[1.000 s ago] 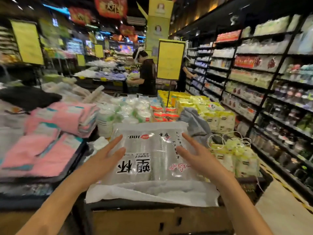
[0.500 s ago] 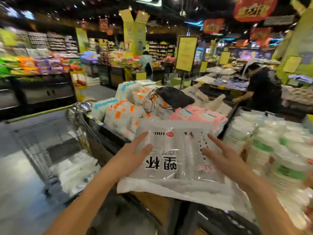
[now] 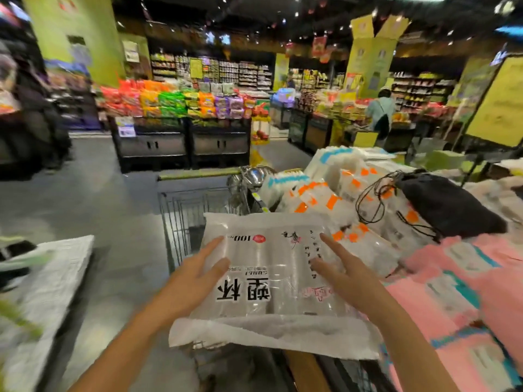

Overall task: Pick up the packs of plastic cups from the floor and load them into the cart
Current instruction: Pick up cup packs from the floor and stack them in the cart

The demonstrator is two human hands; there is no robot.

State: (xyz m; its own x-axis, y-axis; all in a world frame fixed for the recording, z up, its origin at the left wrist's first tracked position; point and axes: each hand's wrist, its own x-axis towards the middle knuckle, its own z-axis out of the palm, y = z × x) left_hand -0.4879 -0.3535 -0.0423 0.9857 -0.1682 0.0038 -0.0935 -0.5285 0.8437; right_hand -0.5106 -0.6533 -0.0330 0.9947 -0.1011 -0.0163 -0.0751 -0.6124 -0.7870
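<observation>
I hold a clear pack of plastic cups (image 3: 271, 267) with black printed characters flat in front of me, at chest height. My left hand (image 3: 195, 275) presses its left edge and my right hand (image 3: 339, 267) its right edge, fingers spread over the top. The wire shopping cart (image 3: 184, 205) with a green handle stands just beyond and below the pack, its basket partly hidden by the pack.
A display table at the right carries white packs with orange labels (image 3: 325, 199), a black drawstring bag (image 3: 447, 205) and pink packs (image 3: 467, 292). A white sack (image 3: 48, 278) lies at the left. Grey floor (image 3: 85, 193) and snack shelves (image 3: 181, 106) lie ahead; a shopper (image 3: 380, 111) stands far right.
The view has swung left with the pack still held in both hands. The cart now sits directly behind the pack instead of off to the left.
</observation>
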